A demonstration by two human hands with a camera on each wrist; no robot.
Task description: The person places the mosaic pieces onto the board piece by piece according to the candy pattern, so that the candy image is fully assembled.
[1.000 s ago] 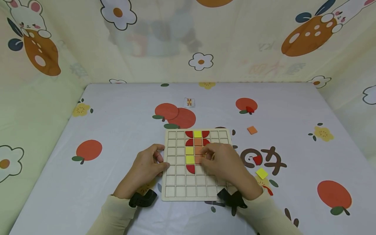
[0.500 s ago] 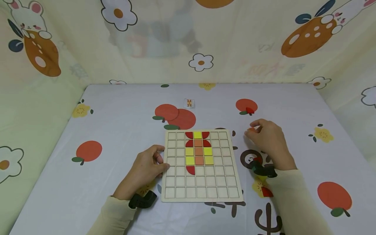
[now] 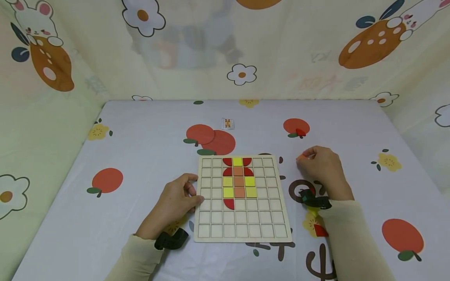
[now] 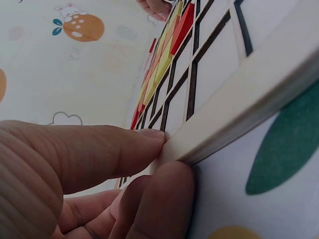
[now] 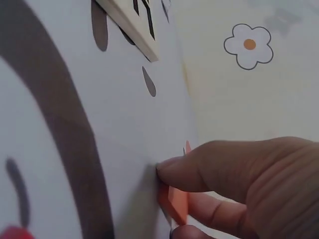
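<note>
A pale wooden grid board (image 3: 242,239) lies on the table, with red quarter-round, yellow and orange tiles set in its upper middle cells. My left hand (image 3: 175,199) holds the board's left edge; in the left wrist view the thumb (image 4: 144,137) lies on top of the rim, with fingertips against its side. Right of the board, my right hand (image 3: 324,167) pinches an orange square tile (image 5: 174,204) between thumb and fingers, close over the tablecloth.
Loose red pieces lie at the right: one (image 3: 300,132) farther back, another (image 3: 320,230) nearer. A yellow tile (image 3: 313,211) is partly hidden under the right wrist. A small printed pattern card (image 3: 227,123) lies behind the board.
My right hand has left the board for the orange tile at the right and now grips it. Two yellow tiles it covered show in the grid. The left hand has stayed put.
</note>
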